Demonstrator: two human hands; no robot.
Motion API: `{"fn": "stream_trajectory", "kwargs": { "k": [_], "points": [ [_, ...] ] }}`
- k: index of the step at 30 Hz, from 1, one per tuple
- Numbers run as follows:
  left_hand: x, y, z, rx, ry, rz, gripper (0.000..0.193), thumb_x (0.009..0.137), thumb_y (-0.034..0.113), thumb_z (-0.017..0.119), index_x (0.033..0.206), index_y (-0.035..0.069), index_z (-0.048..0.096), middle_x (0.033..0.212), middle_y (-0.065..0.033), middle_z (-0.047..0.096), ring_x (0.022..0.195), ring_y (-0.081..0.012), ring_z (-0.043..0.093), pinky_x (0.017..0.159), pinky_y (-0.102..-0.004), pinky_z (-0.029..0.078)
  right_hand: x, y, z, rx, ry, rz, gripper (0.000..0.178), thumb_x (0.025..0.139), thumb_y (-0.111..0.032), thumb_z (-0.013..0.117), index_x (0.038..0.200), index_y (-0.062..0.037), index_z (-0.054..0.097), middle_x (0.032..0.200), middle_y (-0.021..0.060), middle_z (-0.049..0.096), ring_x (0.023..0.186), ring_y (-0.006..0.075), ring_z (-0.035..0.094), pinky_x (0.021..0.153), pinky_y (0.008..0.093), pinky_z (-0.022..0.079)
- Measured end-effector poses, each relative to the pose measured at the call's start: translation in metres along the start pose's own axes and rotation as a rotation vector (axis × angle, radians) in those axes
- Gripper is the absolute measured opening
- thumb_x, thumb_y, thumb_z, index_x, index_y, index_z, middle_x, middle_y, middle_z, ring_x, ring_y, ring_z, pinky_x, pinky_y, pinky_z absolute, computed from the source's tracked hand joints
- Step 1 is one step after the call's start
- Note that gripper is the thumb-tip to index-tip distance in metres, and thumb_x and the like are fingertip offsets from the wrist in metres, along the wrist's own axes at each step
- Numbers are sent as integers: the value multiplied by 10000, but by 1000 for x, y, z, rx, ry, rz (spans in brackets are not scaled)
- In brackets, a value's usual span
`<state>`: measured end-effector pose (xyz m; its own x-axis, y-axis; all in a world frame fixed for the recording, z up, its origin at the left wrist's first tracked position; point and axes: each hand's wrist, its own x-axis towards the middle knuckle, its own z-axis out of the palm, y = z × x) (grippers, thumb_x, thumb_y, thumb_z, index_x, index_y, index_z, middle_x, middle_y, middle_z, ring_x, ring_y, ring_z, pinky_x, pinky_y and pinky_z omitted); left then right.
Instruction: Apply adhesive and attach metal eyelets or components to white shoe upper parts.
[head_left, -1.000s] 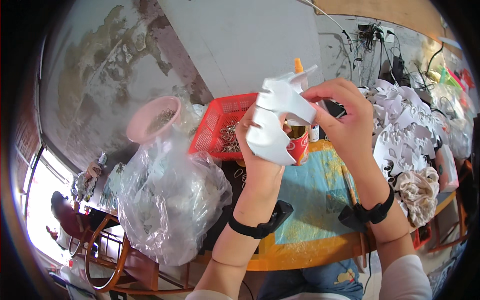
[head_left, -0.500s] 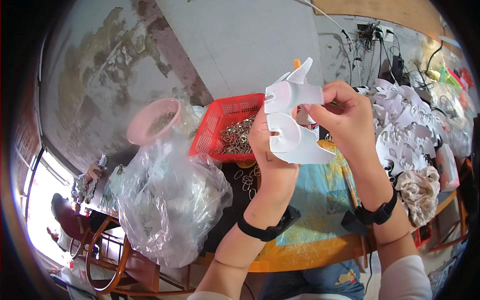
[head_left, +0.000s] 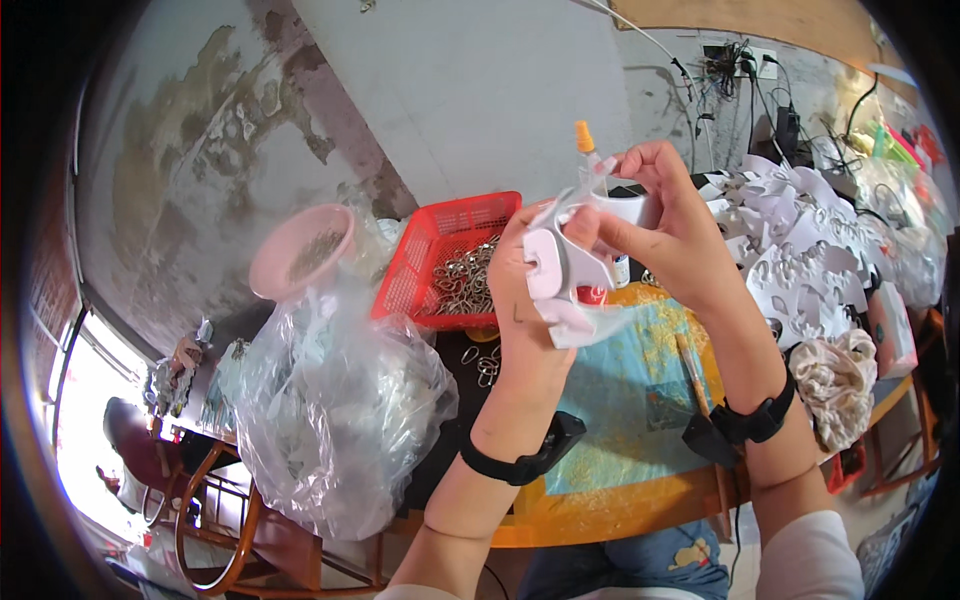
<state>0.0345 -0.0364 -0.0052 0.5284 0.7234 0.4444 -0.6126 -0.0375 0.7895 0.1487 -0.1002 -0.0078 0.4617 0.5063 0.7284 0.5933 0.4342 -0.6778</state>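
My left hand (head_left: 513,285) is closed around a thin white flexible cut-out (head_left: 546,262) with curved lobes and small slots, held up above the table. My right hand (head_left: 672,222) has its thumb and fingers on the upper right part of the same cut-out, bending a strip of it. Folds of the white piece hide some fingertips. Just behind it stands a bottle with an orange nozzle (head_left: 585,137), and a red patch of some object shows beneath the piece. A black band with a small box sits on each of my wrists.
Left of my hands are a red plastic basket (head_left: 398,268) of metal rings, a pink bowl (head_left: 275,262) and a big clear plastic bag (head_left: 335,420). Many white cut-outs with rings (head_left: 800,235) are heaped at right, beside a crumpled cloth (head_left: 836,385). A blue sheet (head_left: 610,430) covers the table.
The white cut-out has been turned and folded between my hands. My right hand has shifted slightly up and left, its thumb now over the piece. More of the orange-nozzled bottle shows.
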Motion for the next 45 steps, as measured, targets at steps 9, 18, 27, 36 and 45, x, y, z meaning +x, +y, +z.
{"fn": "stream_trajectory", "kwargs": {
  "k": [9, 18, 27, 36, 45],
  "points": [
    [12, -1, -26, -197, -185, -145, 301, 845, 175, 709, 1099, 56, 598, 990, -18, 636, 883, -119, 626, 712, -276, 527, -1, -18, -5, 209, -165, 136, 190, 897, -92, 623, 1065, -28, 562, 814, 31, 591, 754, 55, 540, 639, 223, 436],
    [13, 1, -23, -356, -58, -306, 229, 922, 163, 525, 1084, 17, 593, 948, -81, 645, 798, -183, 656, 686, -303, 538, -3, -3, -3, 88, -259, 164, 408, 853, -362, 688, 986, 23, 662, 754, 29, 627, 684, 56, 529, 615, 238, 416],
    [12, 10, -32, -45, -284, -360, 239, 881, 254, 655, 1005, 50, 647, 937, -79, 648, 845, -196, 633, 760, -326, 522, -11, -11, -5, 535, -305, 156, 240, 892, -184, 640, 849, 51, 665, 749, 15, 611, 686, 64, 516, 611, 212, 396],
    [7, 39, -40, 431, -383, -139, 371, 843, 221, 728, 1113, -8, 618, 971, -67, 647, 909, -152, 605, 800, -285, 478, -8, -8, -5, 444, -450, 306, 440, 962, -383, 535, 858, 23, 670, 671, -15, 550, 604, 46, 450, 519, 226, 334],
    [11, 36, -44, 74, -384, -289, 311, 840, 58, 524, 1122, -66, 567, 988, -72, 627, 856, -112, 598, 757, -248, 483, -12, -5, 4, 399, -539, 292, 357, 928, -322, 624, 843, 16, 699, 631, -56, 545, 564, 13, 406, 481, 214, 312]
  ]
}}
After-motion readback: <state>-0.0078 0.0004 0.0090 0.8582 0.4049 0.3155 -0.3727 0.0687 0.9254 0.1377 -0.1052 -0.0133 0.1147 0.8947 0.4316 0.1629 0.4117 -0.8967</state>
